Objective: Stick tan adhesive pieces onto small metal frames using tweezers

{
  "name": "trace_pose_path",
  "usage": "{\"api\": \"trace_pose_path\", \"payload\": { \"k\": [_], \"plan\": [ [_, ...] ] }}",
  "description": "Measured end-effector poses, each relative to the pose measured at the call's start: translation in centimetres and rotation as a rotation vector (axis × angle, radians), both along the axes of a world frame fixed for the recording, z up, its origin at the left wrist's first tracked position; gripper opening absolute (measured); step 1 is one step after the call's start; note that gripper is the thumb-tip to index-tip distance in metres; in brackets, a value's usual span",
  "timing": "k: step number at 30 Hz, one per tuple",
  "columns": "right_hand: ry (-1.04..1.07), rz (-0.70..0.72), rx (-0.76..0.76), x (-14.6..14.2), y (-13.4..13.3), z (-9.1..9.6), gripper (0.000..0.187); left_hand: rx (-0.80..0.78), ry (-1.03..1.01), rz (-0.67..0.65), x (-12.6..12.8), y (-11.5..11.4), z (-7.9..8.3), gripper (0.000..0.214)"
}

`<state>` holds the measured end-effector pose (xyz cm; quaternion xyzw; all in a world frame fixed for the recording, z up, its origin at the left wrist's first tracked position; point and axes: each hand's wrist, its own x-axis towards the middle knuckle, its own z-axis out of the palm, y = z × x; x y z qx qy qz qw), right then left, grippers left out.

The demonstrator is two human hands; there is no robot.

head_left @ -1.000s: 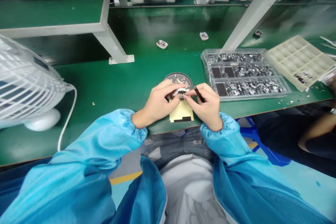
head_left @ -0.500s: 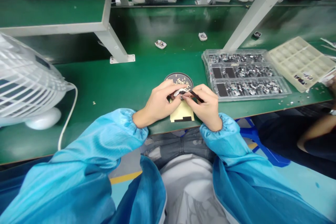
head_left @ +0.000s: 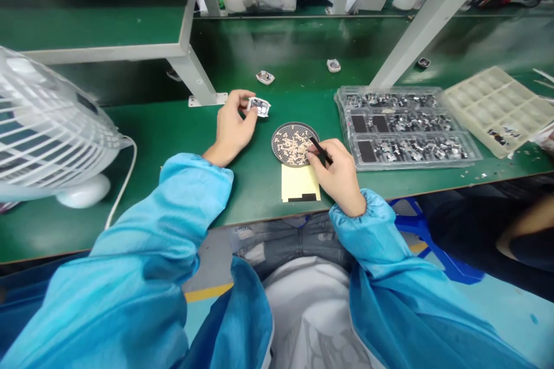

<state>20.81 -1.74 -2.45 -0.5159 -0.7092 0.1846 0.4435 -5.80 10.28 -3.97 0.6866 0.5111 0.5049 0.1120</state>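
My left hand (head_left: 236, 124) is closed on a small white casing (head_left: 259, 106) with silvery parts inside, held above the green bench to the left of centre. Between the fingers of my right hand (head_left: 335, 170) is a slim black tool, apparently tweezers (head_left: 319, 150), its tip over the right rim of a round dark perforated dish (head_left: 277, 153). Many tiny beige pieces (head_left: 294, 144) lie scattered in this dish. Below it sits a yellow pad (head_left: 298, 181) with black strips along its lower edge.
A clear compartment tray (head_left: 411, 158) of small metal parts stands to the right, beside a cream sectioned box (head_left: 497, 86). Similar casings (head_left: 265, 77) lie farther back. A white fan (head_left: 56, 132) fills the left side. Shelf posts (head_left: 194, 72) rise behind. Another person's arm (head_left: 526, 225) shows at right.
My left hand has carried the white casing away from my right hand, to the left and farther back. The dish is now uncovered. My right hand stays nearly in place with its black tool.
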Motion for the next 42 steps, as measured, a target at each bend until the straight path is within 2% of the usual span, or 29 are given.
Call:
{"api": "trace_pose_path", "payload": {
  "k": [3, 5, 7, 9, 12, 15, 18, 20, 22, 24, 27, 30, 33, 42],
  "plan": [
    [0.053, -0.009, 0.025, -0.3, -0.2, 0.3, 0.01, 0.009, 0.034, 0.029, -2.2, 4.6, -1.4, 0.03],
    [0.106, -0.016, 0.035, -0.4, -0.3, 0.6, 0.015, 0.025, 0.037, 0.062, -3.2, 8.1, -1.7, 0.03],
    [0.172, -0.032, 0.028, -0.5, -0.3, 0.7, 0.017, -0.014, 0.068, 0.119, -3.5, 11.5, -1.6, 0.028],
    [0.245, -0.044, 0.007, -0.3, -0.4, 0.7, 0.018, -0.036, 0.09, 0.2, -3.0, 14.3, -1.5, 0.039],
    [0.333, -0.048, -0.019, 0.1, -0.4, 0.7, 0.024, -0.041, 0.13, 0.2, -1.3, 16.9, -1.7, 0.061],
    [0.377, -0.066, 0.035, 0.5, -0.5, 0.7, 0.03, -0.095, 0.178, 0.188, 0.6, 17.3, -2.1, 0.069],
    [0.432, -0.104, 0.048, 0.8, -0.6, 0.7, 0.038, -0.144, 0.245, 0.242, 1.7, 15.4, -2.0, 0.072],
    [0.485, -0.058, -0.103, 0.9, -0.7, 0.6, 0.044, -0.092, 0.236, 0.226, 2.1, 12.7, -1.5, 0.07],
    [0.51, 0.064, -0.278, 0.9, -1.0, 0.6, 0.047, 0.031, 0.178, 0.11, 2.6, 8.9, -1.0, 0.06],
    [0.496, 0.188, -0.359, 1.0, -1.2, 0.6, 0.046, 0.077, 0.118, 0.021, 3.0, 4.4, -0.4, 0.056],
    [0.439, 0.267, -0.362, 1.3, -1.5, 0.5, 0.043, 0.018, 0.111, -0.111, 3.5, -2.0, 0.6, 0.059],
    [0.366, 0.271, -0.363, 1.5, -1.4, 0.1, 0.04, -0.027, 0.177, -0.224, 3.8, -5.9, 1.8, 0.06],
    [0.303, 0.273, -0.368, 1.6, -1.3, -0.3, 0.039, -0.034, 0.21, -0.281, 4.1, -7.1, 2.6, 0.059],
    [0.23, 0.292, -0.363, 1.7, -1.4, -0.1, 0.036, -0.047, 0.189, -0.354, 4.1, -7.1, 2.9, 0.057]
  ]
}}
